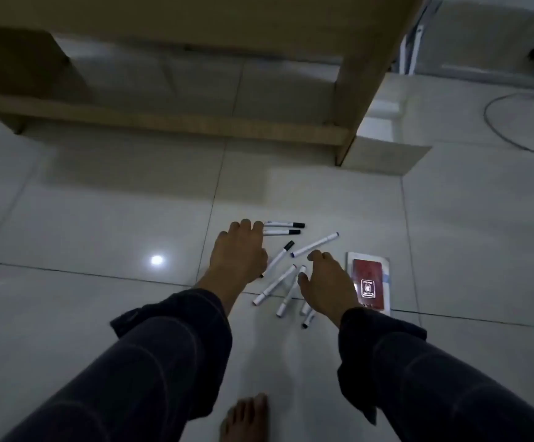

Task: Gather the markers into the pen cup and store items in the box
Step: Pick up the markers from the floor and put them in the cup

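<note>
Several white markers with dark caps lie scattered on the tiled floor (99, 218). Two markers (283, 228) lie side by side right of my left hand (240, 250), whose fingertips touch their near ends. One long marker (316, 245) lies slanted just beyond my right hand (327, 282). Three more markers (275, 283) lie between the hands, and others are partly hidden under my right wrist. Both hands hover palm down with fingers bent, neither holding a marker. No pen cup or box is in view.
A flat white packet with a red card (369, 282) lies right of my right hand. A wooden desk frame (179, 122) stands beyond the markers. A grey cable (495, 129) loops at the far right. My bare foot (246, 416) is at the bottom.
</note>
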